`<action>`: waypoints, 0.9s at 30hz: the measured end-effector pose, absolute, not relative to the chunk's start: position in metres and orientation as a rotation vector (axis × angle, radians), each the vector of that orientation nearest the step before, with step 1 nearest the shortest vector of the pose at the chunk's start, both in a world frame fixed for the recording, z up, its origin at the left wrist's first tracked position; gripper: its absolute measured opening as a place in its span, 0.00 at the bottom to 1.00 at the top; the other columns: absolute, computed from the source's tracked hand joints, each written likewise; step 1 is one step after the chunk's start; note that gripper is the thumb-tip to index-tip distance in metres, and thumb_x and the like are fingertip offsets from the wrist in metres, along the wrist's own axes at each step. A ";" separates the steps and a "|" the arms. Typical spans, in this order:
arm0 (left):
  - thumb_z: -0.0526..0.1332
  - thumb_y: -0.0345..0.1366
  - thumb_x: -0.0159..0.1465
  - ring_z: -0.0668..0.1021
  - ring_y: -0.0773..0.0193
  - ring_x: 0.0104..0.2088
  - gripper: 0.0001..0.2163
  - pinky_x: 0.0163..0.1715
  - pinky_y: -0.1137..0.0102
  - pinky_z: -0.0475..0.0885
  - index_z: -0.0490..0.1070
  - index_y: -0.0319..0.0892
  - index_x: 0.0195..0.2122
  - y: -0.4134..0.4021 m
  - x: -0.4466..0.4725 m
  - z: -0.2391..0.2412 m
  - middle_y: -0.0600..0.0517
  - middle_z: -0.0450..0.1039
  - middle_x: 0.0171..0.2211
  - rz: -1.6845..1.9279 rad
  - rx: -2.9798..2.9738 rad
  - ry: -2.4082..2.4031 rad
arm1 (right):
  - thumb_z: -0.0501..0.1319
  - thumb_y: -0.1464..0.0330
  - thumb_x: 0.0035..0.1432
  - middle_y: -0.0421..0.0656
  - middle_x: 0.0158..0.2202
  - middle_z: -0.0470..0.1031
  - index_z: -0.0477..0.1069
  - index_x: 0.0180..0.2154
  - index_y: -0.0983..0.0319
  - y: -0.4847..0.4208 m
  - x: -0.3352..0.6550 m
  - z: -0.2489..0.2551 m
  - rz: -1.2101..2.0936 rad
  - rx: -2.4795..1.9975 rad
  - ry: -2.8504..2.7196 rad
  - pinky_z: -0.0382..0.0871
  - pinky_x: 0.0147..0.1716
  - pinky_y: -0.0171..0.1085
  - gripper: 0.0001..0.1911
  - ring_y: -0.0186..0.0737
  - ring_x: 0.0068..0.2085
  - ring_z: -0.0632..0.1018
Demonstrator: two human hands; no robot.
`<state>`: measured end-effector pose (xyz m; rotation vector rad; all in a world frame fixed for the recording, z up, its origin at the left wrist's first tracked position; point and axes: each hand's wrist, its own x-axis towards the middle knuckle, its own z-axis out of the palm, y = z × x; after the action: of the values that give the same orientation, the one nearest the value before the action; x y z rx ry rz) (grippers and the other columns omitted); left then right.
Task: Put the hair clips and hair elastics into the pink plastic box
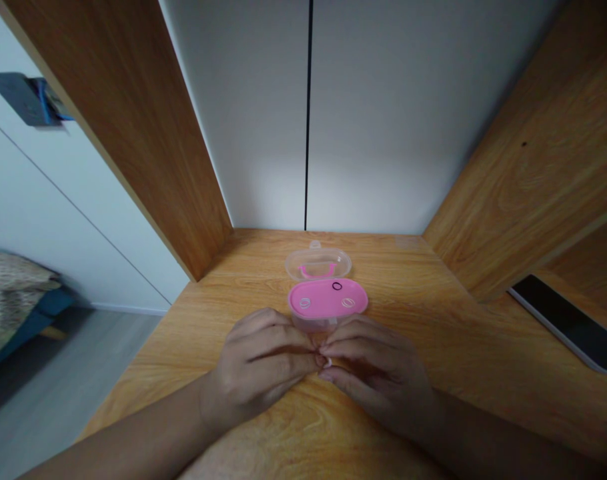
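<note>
My left hand (258,360) and my right hand (383,367) meet just in front of a small plastic box (311,325), fingertips pinched together. Between them shows a small white elastic band (328,363), mostly hidden by the fingers. The box stands open, its pink inside (326,303) facing up. On the pink surface lie a black hair tie (337,286) near the back, a pale band (305,303) at the left and another pale band (348,303) at the right. Behind, the clear lid (291,262) with a pink handle (317,273) lies folded back.
A phone (568,323) with a dark screen rests on the wooden tabletop (178,340) at the right. White panels (263,133) close off the back, with wooden boards on both sides. Beyond the left edge are the floor and a piece of furniture with patterned cloth (13,287).
</note>
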<state>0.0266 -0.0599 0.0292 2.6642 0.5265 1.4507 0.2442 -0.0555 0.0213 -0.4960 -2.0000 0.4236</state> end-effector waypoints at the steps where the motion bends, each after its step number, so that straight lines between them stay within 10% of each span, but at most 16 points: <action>1: 0.68 0.25 0.63 0.79 0.61 0.36 0.08 0.33 0.66 0.76 0.78 0.39 0.43 -0.060 0.027 0.029 0.48 0.82 0.38 1.450 2.662 0.532 | 0.68 0.71 0.62 0.41 0.35 0.83 0.76 0.42 0.57 -0.056 0.244 0.021 0.431 -0.496 -2.002 0.79 0.39 0.36 0.07 0.36 0.36 0.83; 20: 0.67 0.22 0.62 0.79 0.64 0.38 0.13 0.38 0.68 0.75 0.74 0.40 0.46 -0.059 0.032 0.024 0.50 0.80 0.39 1.496 2.600 0.693 | 0.66 0.75 0.61 0.40 0.34 0.81 0.76 0.42 0.56 -0.058 0.244 0.022 0.403 -0.574 -1.898 0.78 0.37 0.38 0.10 0.37 0.36 0.81; 27: 0.74 0.40 0.55 0.73 0.49 0.53 0.31 0.52 0.52 0.72 0.63 0.45 0.58 -0.053 0.036 0.010 0.43 0.68 0.52 1.407 2.308 1.401 | 0.69 0.66 0.59 0.45 0.49 0.71 0.81 0.37 0.53 -0.047 0.250 0.011 0.268 -1.031 -1.575 0.71 0.51 0.50 0.03 0.46 0.50 0.76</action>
<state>0.0356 -0.0525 0.0102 2.3082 1.4014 1.4075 0.2501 -0.0468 0.0109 -1.0314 -1.5750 0.2678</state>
